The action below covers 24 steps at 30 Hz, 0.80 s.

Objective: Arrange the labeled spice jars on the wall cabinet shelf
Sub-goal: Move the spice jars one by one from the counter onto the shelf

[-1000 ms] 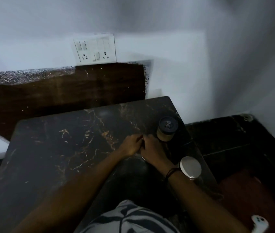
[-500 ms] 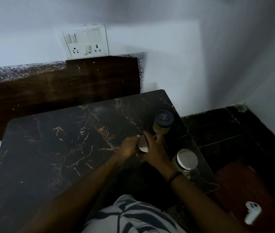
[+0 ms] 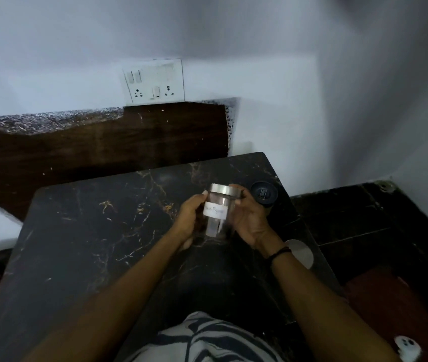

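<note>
Both hands are holding a clear glass spice jar with a silver metal lid and a white handwritten label (image 3: 217, 210) above the right half of the dark marble-patterned table with gold veins (image 3: 82, 231). The left hand (image 3: 190, 218) is curling around the jar's left side, thumb tip reaching up by the lid, and the right hand (image 3: 250, 220) is cupping its right side, fingers wrapping near the lid's rim. The jar is standing roughly upright, its label facing the camera; the writing is too blurred to read.

A second jar with a round black lid (image 3: 264, 192) is sitting just beside the right hand, close to the table's far right corner. A third jar with a flat white lid (image 3: 300, 253) is standing at the right edge, partly hidden behind the right wrist, which is wearing a dark thread band (image 3: 278, 253). The table's left half and far edge are lying bare.

Beyond the far edge, a dark brown wooden panel (image 3: 98, 145) is leaning against the white wall, under a white switch-and-socket plate (image 3: 154, 84). Dark floor tiles (image 3: 364, 218) are showing past the right edge.
</note>
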Each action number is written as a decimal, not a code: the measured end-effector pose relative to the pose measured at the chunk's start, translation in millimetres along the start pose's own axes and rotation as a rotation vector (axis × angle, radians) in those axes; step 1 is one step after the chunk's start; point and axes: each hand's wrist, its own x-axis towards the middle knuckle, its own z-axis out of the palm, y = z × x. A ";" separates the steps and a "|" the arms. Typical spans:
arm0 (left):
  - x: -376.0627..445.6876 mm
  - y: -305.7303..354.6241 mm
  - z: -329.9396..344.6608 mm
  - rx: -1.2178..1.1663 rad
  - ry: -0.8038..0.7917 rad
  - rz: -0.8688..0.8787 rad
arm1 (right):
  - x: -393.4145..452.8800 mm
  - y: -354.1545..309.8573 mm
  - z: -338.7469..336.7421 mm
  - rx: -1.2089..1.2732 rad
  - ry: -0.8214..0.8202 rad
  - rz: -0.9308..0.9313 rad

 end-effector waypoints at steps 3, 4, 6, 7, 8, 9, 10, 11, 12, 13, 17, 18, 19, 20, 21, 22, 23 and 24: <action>-8.8 3.0 -6.3 0.000 0.073 0.054 | -2.4 6.1 11.6 -0.077 0.065 0.024; -10.2 5.2 -7.8 -0.002 0.094 0.071 | -2.0 8.1 13.8 -0.102 0.080 0.022; -12.9 17.4 -10.7 -0.024 0.128 0.106 | 1.2 3.7 23.4 -0.139 0.074 -0.005; -12.8 27.7 -11.5 -0.048 0.141 0.128 | 5.1 -2.6 30.4 -0.149 0.063 -0.023; -11.5 41.4 -11.7 -0.065 0.152 0.157 | 11.5 -11.5 39.2 -0.150 0.051 -0.044; -10.5 56.2 -11.0 -0.074 0.154 0.192 | 18.0 -20.7 48.1 -0.141 0.044 -0.066; -9.2 75.4 -10.3 -0.082 0.152 0.237 | 26.0 -33.3 59.8 -0.130 0.035 -0.101; -8.3 94.7 -9.2 -0.085 0.154 0.279 | 32.9 -46.4 72.2 -0.120 0.023 -0.139; -7.0 115.1 -8.0 -0.078 0.158 0.323 | 39.8 -61.1 85.5 -0.126 0.004 -0.178; -5.9 136.2 -6.3 -0.065 0.163 0.367 | 46.2 -77.5 99.9 -0.155 -0.011 -0.220; -8.5 214.2 0.7 -0.096 0.164 0.507 | 56.4 -141.3 155.0 -0.321 -0.063 -0.372; -10.6 232.9 2.1 -0.100 0.165 0.546 | 57.2 -157.2 168.5 -0.365 -0.082 -0.409; -12.6 248.8 3.4 -0.098 0.173 0.582 | 56.9 -170.6 179.9 -0.409 -0.097 -0.442; -15.1 266.4 4.8 -0.096 0.183 0.624 | 56.2 -185.1 192.0 -0.447 -0.111 -0.476; -18.5 282.9 6.6 -0.093 0.195 0.662 | 55.1 -198.8 203.5 -0.481 -0.118 -0.511; -21.8 296.5 8.4 -0.080 0.207 0.695 | 53.0 -209.6 212.8 -0.505 -0.116 -0.545; -25.7 312.9 10.7 -0.063 0.212 0.738 | 51.2 -222.8 224.5 -0.520 -0.115 -0.589; -29.4 325.8 12.9 -0.046 0.215 0.776 | 48.8 -232.8 233.4 -0.525 -0.108 -0.630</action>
